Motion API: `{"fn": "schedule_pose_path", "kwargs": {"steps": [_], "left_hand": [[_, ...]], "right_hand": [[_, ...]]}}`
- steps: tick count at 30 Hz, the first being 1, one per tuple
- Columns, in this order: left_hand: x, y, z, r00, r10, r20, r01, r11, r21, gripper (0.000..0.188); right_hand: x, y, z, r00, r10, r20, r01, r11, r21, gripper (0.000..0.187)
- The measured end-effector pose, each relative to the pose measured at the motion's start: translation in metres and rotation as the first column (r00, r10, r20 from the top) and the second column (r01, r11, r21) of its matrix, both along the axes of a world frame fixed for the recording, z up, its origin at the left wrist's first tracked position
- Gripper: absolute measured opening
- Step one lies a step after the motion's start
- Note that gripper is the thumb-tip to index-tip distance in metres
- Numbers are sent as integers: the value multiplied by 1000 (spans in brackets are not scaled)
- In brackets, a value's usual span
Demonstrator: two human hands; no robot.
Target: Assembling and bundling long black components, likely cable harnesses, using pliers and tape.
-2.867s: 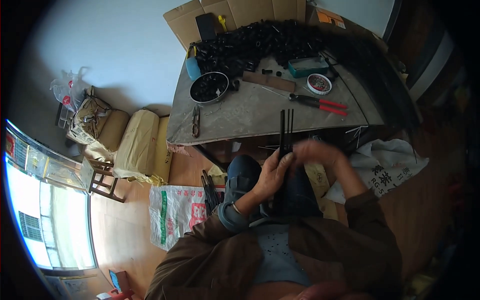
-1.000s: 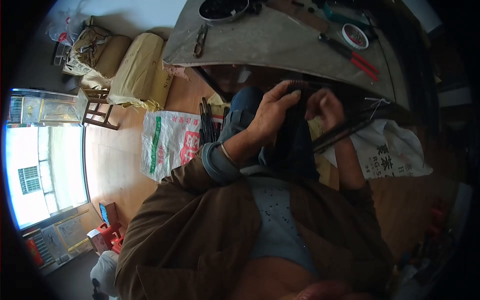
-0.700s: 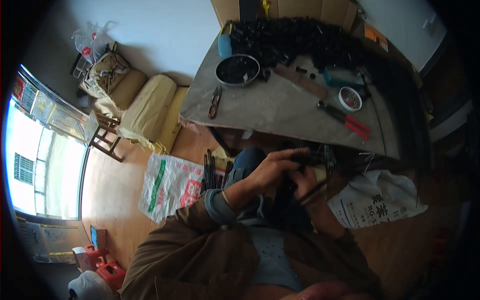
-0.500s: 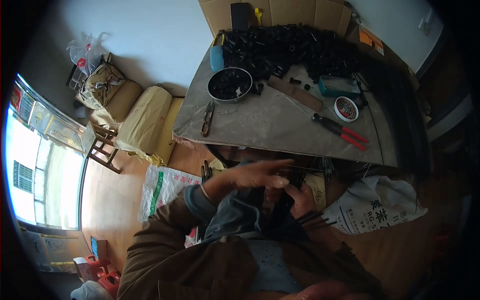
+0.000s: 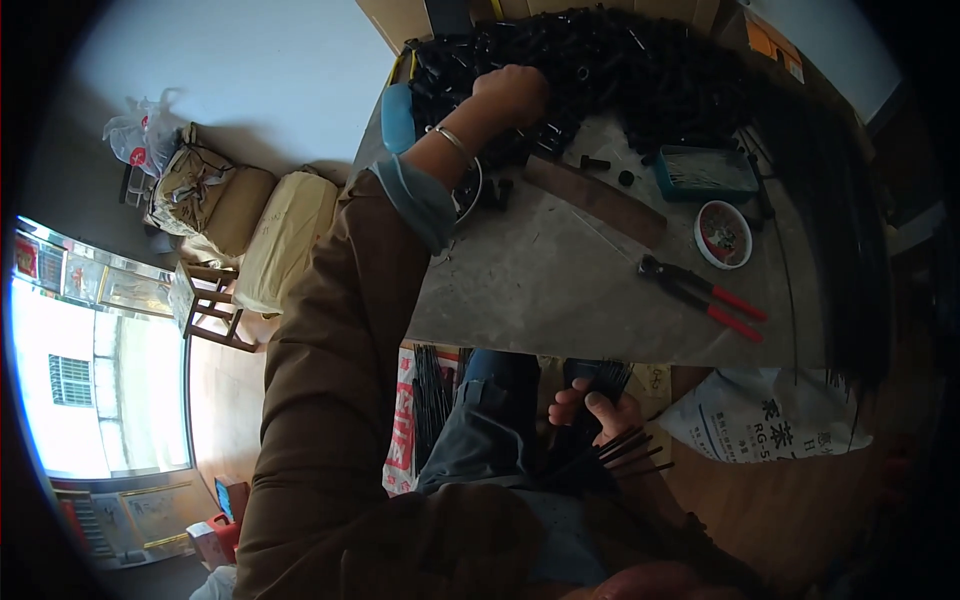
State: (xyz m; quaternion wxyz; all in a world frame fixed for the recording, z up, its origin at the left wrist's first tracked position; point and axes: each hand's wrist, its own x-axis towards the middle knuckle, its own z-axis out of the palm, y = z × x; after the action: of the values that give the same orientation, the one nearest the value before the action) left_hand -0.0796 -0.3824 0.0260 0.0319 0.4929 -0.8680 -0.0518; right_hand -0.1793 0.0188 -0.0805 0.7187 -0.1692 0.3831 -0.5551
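Observation:
Stretched across the table, my left arm ends with my left hand (image 5: 512,97) at the pile of black tubular parts (image 5: 585,75). Its fingers curl down into the parts, and whatever they grip is hidden. A metal bowl (image 5: 478,193) lies partly beneath that forearm, its rim showing beside the sleeve. Over my lap, my right hand (image 5: 617,412) is closed round a bundle of thin black rods (image 5: 605,378). The rods' upper ends stick up past the thumb, near the table's front edge. Other rod ends (image 5: 635,457) fan out beside my right wrist.
On the table (image 5: 530,300) are a brown flat bar (image 5: 595,200), red-handled pliers (image 5: 705,297), a white tub (image 5: 722,235) and a teal box (image 5: 707,173) of thin pins. Long black rods (image 5: 825,240) line the right side. A white sack (image 5: 765,415) stands below.
My left hand has moved from above my lap, next to my right hand, up and forward to the pile. My right hand still holds the rods. The view has shifted closer to the table.

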Motion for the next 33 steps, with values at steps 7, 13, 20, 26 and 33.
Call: {"fn": "schedule_pose_path", "kwargs": {"steps": [7, 13, 20, 26, 33], "left_hand": [[7, 3, -6, 942, -159, 296, 209, 967, -147, 30], [13, -1, -10, 993, 15, -118, -41, 974, -222, 33], [38, 12, 14, 472, 310, -825, 286, 832, 476, 37], [38, 26, 19, 626, 233, -744, 331, 784, 525, 44], [-6, 58, -10, 799, -346, -492, 477, 863, 168, 51]], "right_hand": [[-4, -6, -5, 993, 9, 120, -26, 989, 144, 20], [-7, -5, -15, 984, 31, 178, -49, 994, 98, 21], [-8, 0, -15, 955, 11, 296, -38, 995, 87, 24], [-4, 2, -16, 962, 24, 273, -44, 997, 66, 20], [-2, 2, -17, 959, 2, 282, -32, 994, 101, 34]]}}
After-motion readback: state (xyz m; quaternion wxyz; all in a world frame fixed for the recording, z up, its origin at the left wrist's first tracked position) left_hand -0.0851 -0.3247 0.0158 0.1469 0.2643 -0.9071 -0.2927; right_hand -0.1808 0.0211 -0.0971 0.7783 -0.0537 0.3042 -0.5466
